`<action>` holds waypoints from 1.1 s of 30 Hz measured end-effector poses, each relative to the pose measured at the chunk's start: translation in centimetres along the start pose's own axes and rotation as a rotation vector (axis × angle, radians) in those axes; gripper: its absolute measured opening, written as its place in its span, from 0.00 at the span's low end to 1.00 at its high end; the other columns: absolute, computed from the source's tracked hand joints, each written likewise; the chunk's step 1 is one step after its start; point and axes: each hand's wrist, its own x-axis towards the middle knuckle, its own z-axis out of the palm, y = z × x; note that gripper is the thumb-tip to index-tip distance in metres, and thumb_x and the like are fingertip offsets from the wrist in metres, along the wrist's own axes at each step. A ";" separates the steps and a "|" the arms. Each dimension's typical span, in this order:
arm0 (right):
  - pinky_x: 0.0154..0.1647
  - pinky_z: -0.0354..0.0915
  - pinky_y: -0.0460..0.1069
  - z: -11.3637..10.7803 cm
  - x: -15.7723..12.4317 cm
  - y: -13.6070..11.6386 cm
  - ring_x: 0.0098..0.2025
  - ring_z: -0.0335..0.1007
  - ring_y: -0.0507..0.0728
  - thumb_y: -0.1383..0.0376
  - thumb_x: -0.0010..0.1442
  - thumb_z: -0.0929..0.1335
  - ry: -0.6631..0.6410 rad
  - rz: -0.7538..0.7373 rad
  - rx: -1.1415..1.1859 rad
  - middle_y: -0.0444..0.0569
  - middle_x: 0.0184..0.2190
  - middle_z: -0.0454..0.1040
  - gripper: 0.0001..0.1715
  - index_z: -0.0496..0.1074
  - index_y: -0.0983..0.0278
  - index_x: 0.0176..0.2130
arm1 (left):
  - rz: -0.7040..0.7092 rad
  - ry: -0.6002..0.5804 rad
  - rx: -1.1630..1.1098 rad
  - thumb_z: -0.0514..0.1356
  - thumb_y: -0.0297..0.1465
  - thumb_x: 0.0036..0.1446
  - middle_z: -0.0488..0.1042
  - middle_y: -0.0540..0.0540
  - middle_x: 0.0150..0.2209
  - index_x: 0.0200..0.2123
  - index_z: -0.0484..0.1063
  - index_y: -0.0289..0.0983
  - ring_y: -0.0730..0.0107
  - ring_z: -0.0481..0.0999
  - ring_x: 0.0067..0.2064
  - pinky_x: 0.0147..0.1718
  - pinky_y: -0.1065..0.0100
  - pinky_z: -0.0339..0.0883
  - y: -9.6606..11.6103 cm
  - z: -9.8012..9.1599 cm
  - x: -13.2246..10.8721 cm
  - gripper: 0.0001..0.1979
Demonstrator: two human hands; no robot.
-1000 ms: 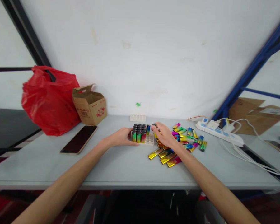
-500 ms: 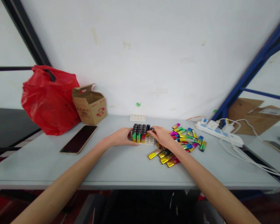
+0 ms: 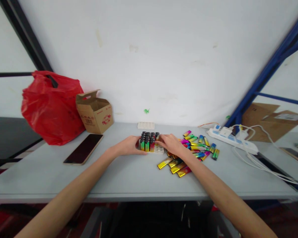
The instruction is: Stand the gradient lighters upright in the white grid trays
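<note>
Several lighters with black tops and shiny rainbow bodies stand upright in rows in a white holed tray. My left hand curves round the tray's left end, thumb along the front and fingers behind, gripping it with the outer lighters. At the right of the rows, my right hand is closed, its fingertips at a lighter standing in the back part of the tray. Part of that lighter is hidden by the fingers. Beneath and beside the right hand lies a loose pile of lighters.
A second white tray lies near the wall. On the left are a phone, an open cardboard box and a red plastic bag. A power strip with plugs and white cables is at the right.
My right hand has moved slightly left and down to the tray. The dark lighter top that showed at its fingertips is no longer visible there. My left hand stays put.
</note>
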 end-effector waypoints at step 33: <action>0.48 0.75 0.55 -1.7 -1.6 8.3 0.44 0.80 0.62 0.50 0.46 0.81 0.494 0.524 0.942 0.55 0.48 0.83 0.37 0.79 0.65 0.51 | 0.009 -0.011 -0.004 0.69 0.60 0.49 0.83 0.46 0.41 0.50 0.76 0.38 0.58 0.79 0.38 0.35 0.65 0.68 -0.7 0.2 0.2 0.36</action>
